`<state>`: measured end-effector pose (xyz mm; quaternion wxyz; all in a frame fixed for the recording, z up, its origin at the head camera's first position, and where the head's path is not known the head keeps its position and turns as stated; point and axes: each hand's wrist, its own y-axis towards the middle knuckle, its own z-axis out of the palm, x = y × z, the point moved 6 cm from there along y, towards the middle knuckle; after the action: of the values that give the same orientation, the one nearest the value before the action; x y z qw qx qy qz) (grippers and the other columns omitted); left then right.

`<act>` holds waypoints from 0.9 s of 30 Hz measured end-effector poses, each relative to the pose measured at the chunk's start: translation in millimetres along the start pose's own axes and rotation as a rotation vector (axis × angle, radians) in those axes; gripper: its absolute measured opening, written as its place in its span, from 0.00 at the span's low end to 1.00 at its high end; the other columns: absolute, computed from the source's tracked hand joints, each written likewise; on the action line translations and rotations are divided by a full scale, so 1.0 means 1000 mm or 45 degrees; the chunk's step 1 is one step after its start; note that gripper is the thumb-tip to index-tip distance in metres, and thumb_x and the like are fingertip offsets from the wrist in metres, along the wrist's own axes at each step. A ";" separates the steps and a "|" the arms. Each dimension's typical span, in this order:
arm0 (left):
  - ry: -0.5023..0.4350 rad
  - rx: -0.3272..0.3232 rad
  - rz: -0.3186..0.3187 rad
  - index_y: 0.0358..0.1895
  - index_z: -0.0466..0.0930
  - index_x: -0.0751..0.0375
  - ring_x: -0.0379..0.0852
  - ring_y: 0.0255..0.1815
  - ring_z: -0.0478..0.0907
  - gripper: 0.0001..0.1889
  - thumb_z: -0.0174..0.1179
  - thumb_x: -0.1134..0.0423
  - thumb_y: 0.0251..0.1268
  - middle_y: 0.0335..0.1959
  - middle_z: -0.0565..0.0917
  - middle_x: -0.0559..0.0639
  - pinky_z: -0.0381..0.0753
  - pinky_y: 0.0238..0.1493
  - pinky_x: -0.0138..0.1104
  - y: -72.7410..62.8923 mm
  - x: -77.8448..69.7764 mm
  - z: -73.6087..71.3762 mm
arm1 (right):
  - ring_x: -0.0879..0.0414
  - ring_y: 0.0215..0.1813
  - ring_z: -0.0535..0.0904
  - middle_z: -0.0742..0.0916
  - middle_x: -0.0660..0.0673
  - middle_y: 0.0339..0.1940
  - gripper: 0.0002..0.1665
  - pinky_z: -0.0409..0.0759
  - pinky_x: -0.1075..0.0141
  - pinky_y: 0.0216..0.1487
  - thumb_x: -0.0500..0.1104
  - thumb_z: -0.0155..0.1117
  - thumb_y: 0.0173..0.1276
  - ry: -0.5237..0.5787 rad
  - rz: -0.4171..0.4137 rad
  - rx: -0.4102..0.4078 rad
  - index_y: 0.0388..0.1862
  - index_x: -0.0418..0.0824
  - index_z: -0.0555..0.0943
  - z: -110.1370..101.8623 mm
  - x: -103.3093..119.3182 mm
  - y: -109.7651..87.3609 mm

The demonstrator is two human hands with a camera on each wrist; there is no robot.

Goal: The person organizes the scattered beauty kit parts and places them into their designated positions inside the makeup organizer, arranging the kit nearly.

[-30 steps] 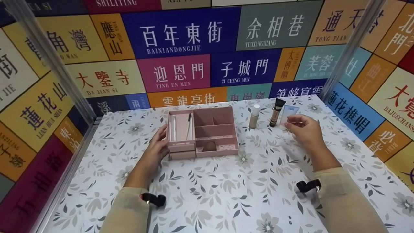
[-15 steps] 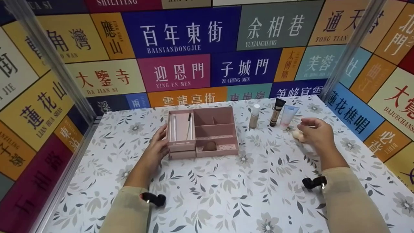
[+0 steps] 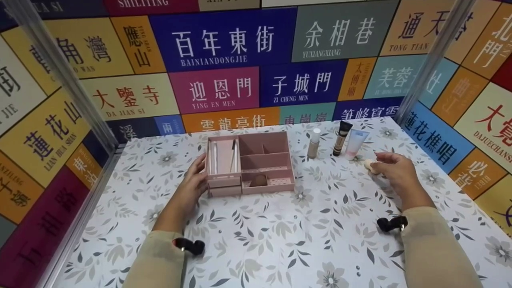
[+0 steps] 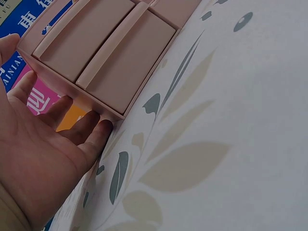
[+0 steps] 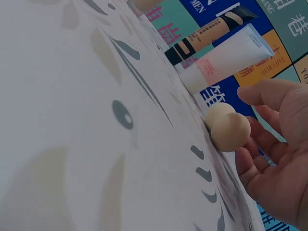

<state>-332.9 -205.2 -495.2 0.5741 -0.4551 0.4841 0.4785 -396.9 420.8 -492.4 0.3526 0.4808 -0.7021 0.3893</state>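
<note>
Cream sponge (image 5: 232, 132), curved right hand (image 5: 285, 163) beside it, spread left hand (image 4: 50, 144) touching organizer (image 4: 132, 65)

A beige gourd-shaped sponge (image 5: 231, 132) is resting before a light-blue tapered plastic tube (image 3: 357, 143), right of a pink rectangular organizer (image 3: 274, 188).

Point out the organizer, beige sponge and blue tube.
Organizer (image 3: 262, 162), head view: inside its middle compartment.
Beige sponge (image 5: 231, 132), right wrist view: its nearer round lobe.
Blue tube (image 5: 227, 59), right wrist view: middle of its body.

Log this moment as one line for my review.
left hand: touching left side of pink organizer | right hand: at cream sponge, contact unclear | standing: bottle, black-ended tube, blue-white tube
</note>
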 end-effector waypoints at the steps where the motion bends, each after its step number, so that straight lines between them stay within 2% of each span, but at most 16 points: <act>1: 0.003 0.000 0.001 0.83 0.57 0.22 0.50 0.83 0.66 0.33 0.54 0.50 0.81 0.88 0.53 0.43 0.63 0.85 0.49 0.000 0.000 0.000 | 0.61 0.58 0.79 0.79 0.52 0.68 0.42 0.77 0.64 0.63 0.53 0.76 0.71 0.000 0.008 0.010 0.80 0.46 0.72 0.000 -0.002 0.001; 3: 0.008 0.000 0.005 0.83 0.58 0.20 0.50 0.83 0.65 0.33 0.54 0.51 0.81 0.88 0.53 0.43 0.63 0.85 0.49 -0.001 0.000 0.000 | 0.58 0.60 0.79 0.78 0.49 0.71 0.43 0.76 0.64 0.64 0.51 0.76 0.70 -0.004 0.036 0.018 0.81 0.47 0.72 0.000 -0.004 0.001; 7: 0.015 0.002 0.010 0.82 0.58 0.19 0.49 0.84 0.62 0.33 0.54 0.52 0.81 0.88 0.53 0.43 0.61 0.86 0.49 -0.002 0.000 0.001 | 0.50 0.72 0.73 0.72 0.42 0.81 0.44 0.73 0.63 0.67 0.46 0.75 0.69 -0.011 0.062 0.027 0.82 0.47 0.71 0.001 -0.007 0.002; 11: 0.003 0.001 0.009 0.82 0.58 0.19 0.49 0.85 0.61 0.33 0.55 0.52 0.81 0.88 0.52 0.43 0.59 0.87 0.50 -0.002 0.000 0.001 | 0.44 0.80 0.67 0.70 0.38 0.84 0.43 0.72 0.59 0.70 0.42 0.74 0.68 -0.027 0.055 0.017 0.82 0.45 0.71 0.002 -0.007 0.001; 15: 0.001 0.005 0.008 0.83 0.57 0.20 0.50 0.85 0.62 0.33 0.55 0.51 0.81 0.88 0.51 0.44 0.58 0.87 0.50 -0.002 0.001 0.001 | 0.44 0.79 0.68 0.71 0.38 0.83 0.42 0.73 0.55 0.73 0.43 0.74 0.69 -0.019 0.072 -0.017 0.81 0.46 0.71 0.002 -0.009 0.001; 20: 0.016 0.004 0.002 0.83 0.57 0.20 0.51 0.84 0.63 0.32 0.54 0.50 0.82 0.88 0.52 0.44 0.60 0.86 0.51 -0.001 0.001 0.000 | 0.48 0.74 0.72 0.70 0.42 0.83 0.43 0.72 0.54 0.75 0.49 0.74 0.71 0.027 0.132 -0.053 0.82 0.49 0.70 0.001 -0.011 0.002; 27: 0.038 -0.005 -0.012 0.81 0.58 0.17 0.50 0.84 0.63 0.32 0.55 0.48 0.81 0.87 0.54 0.43 0.61 0.86 0.50 -0.001 0.001 -0.001 | 0.49 0.73 0.74 0.70 0.45 0.84 0.44 0.68 0.51 0.82 0.55 0.74 0.72 0.074 0.179 -0.037 0.83 0.53 0.69 0.005 -0.007 0.001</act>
<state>-331.5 -206.0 -496.0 0.5682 -0.4654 0.4896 0.4699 -396.7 419.2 -501.0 0.3516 0.4136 -0.7292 0.4165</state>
